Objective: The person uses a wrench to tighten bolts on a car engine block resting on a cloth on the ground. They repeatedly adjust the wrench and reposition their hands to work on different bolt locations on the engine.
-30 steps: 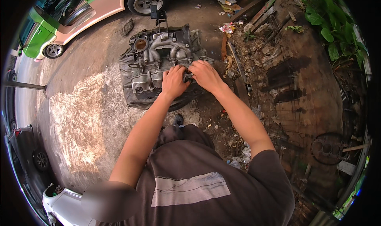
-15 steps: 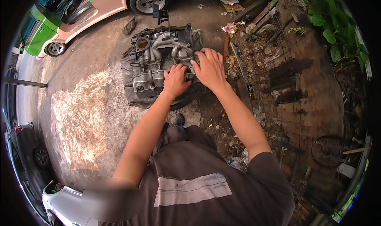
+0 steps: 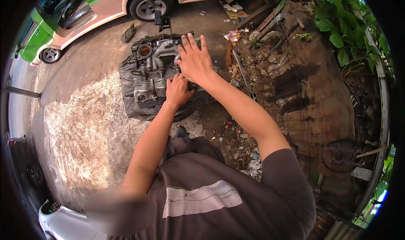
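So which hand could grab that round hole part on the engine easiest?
Probably the left hand. It rests on the engine part nearer the round opening. The right hand lies flat, fingers spread, farther to the right.

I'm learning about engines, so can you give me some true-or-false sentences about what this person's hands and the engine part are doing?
1. Both hands rest on the grey metal engine part. True.
2. The right hand is a closed fist. False: its fingers are spread flat.
3. The engine part lies on a dark cloth on the ground. True.
4. The left hand holds a hammer. False: no hammer shows.
5. The green and cream car is parked beyond the engine part. True.
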The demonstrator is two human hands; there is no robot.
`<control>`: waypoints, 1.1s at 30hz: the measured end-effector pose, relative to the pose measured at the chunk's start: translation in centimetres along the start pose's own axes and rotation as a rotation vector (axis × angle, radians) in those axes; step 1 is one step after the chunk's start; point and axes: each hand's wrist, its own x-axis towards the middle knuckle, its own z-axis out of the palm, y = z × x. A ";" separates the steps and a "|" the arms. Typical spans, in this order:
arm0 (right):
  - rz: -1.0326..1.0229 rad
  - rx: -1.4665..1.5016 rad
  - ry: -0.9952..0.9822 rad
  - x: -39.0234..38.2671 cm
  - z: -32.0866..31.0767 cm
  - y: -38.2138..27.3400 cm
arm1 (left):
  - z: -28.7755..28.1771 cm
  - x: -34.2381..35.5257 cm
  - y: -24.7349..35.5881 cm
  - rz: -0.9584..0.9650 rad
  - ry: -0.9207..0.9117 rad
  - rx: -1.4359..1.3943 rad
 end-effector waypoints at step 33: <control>0.201 0.433 -0.642 -4.5 0.4 1.2 | 0.1 -0.2 0.1 0.101 0.107 -0.018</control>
